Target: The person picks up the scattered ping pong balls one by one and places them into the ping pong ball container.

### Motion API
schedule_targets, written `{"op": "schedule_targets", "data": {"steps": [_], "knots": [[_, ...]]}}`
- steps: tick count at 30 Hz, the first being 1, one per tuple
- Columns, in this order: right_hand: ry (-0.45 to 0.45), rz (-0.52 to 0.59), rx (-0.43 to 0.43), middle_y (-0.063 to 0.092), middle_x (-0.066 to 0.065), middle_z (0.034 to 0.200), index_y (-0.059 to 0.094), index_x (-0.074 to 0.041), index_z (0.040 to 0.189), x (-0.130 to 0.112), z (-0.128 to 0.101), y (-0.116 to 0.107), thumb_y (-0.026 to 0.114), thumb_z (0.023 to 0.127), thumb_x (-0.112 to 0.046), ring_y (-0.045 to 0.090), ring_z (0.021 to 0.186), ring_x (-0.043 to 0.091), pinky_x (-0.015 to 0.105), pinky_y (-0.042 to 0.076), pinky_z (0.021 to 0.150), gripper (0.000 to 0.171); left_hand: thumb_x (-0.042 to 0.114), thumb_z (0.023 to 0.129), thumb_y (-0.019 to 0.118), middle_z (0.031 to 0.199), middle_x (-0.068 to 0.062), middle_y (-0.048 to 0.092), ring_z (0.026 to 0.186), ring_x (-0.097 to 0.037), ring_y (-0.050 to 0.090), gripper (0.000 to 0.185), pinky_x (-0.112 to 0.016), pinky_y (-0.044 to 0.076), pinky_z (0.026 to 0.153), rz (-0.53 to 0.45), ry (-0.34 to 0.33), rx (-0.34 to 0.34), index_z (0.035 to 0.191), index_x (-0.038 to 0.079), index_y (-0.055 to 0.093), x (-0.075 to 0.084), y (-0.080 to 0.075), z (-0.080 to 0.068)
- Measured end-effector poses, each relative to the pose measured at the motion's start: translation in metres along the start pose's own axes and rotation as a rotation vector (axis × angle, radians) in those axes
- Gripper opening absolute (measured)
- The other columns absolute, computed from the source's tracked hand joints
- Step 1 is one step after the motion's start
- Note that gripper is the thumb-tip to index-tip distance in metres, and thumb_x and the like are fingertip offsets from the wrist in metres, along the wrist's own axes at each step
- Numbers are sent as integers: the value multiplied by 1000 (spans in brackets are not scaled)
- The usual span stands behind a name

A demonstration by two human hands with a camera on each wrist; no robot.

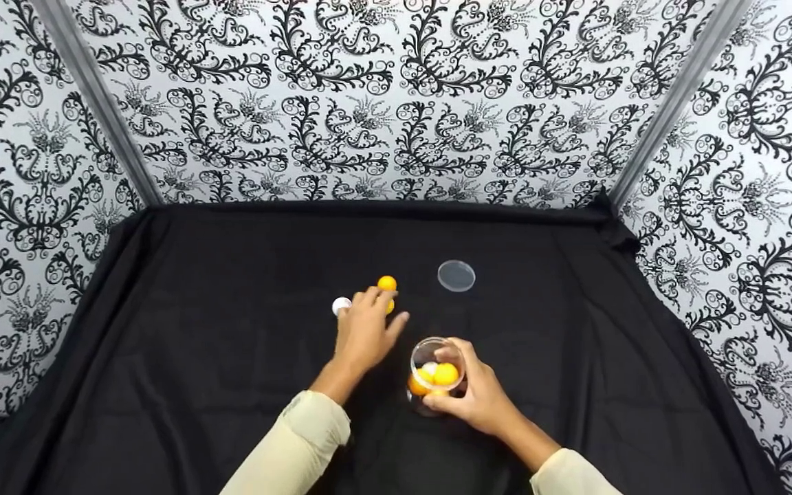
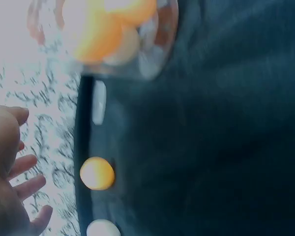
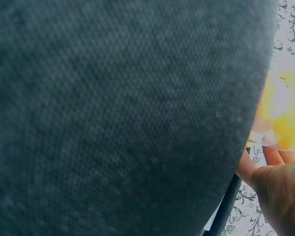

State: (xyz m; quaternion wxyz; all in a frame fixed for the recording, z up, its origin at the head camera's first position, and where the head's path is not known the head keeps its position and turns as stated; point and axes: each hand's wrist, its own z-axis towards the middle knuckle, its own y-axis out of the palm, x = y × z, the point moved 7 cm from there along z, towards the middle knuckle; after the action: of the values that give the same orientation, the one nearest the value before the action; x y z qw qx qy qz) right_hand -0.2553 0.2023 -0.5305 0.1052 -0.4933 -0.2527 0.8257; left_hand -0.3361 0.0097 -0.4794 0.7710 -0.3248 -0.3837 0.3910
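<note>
My right hand [image 1: 476, 397] grips a clear plastic jar [image 1: 418, 354] round its side, its mouth facing up. Orange and white ping-pong balls [image 1: 445, 374] lie inside. To the left, my left hand [image 1: 364, 328] reaches over the black cloth with fingers spread, holding nothing. Just beyond its fingertips is an orange ball [image 1: 387, 282], and a second orange ball [image 1: 390, 306] is partly hidden behind the fingers. A white ball [image 1: 341, 305] sits at its left side. In the left wrist view, the left hand [image 2: 12, 177] appears with relaxed fingers, apart from an orange ball [image 2: 97, 173].
A round clear lid [image 1: 456, 276] lies flat on the black cloth [image 1: 265, 268], beyond the jar. Patterned black-and-white walls [image 1: 341, 103] stand behind the table and at both sides. Dark fabric fills most of the right wrist view.
</note>
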Motion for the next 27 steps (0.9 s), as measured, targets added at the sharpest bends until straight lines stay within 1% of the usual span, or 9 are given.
{"op": "schedule_targets", "data": {"steps": [5,7,10,13,16,18,22,27], "knots": [[7,-5,3,69,8,130,43,-21,145,0,0,0,90,77,-37,66,120,27,30,58,92,84,36,93,72,125,-3,65,117,-29,57,40,-59,46,89,19,-125,-18,129,20,65,-26,11,4],[19,-2,6,69,7,130,44,-22,145,1,-1,0,90,76,-37,66,120,25,30,58,92,84,33,93,73,127,-3,64,121,-30,55,40,-60,46,90,10,-173,-33,130,20,65,-35,16,4],[35,5,5,69,6,130,44,-23,144,1,-1,0,90,76,-36,66,120,24,30,58,92,84,32,94,72,133,-3,61,128,-30,53,42,-60,46,93,25,-234,-70,133,20,63,-48,22,4],[39,20,17,69,11,129,46,-17,143,-10,-1,-1,92,74,-29,66,120,29,31,59,90,84,32,96,70,141,-3,56,135,-30,48,43,-61,44,96,45,-278,-118,136,20,61,-61,28,4],[37,44,31,68,16,127,48,-9,141,-28,0,-5,92,73,-20,66,118,37,33,60,89,82,31,98,68,150,-4,50,140,-31,44,45,-62,43,99,47,-314,-171,140,20,58,-74,34,2],[39,55,32,68,19,126,48,-6,140,-38,1,-7,91,73,-17,65,117,40,34,60,90,80,30,98,67,152,-5,47,141,-32,43,46,-64,42,100,47,-334,-197,142,20,56,-81,37,1],[40,55,30,68,18,126,49,-5,139,-42,1,-8,91,73,-16,65,117,40,34,60,90,80,28,99,66,152,-8,48,140,-34,45,47,-66,42,99,64,-349,-228,144,19,54,-91,41,-4],[35,52,35,69,17,126,48,-6,140,-39,0,-8,91,73,-17,65,116,39,36,60,88,80,26,100,65,146,-10,53,135,-34,50,46,-64,42,97,82,-332,-236,144,19,54,-96,41,-8]]}}
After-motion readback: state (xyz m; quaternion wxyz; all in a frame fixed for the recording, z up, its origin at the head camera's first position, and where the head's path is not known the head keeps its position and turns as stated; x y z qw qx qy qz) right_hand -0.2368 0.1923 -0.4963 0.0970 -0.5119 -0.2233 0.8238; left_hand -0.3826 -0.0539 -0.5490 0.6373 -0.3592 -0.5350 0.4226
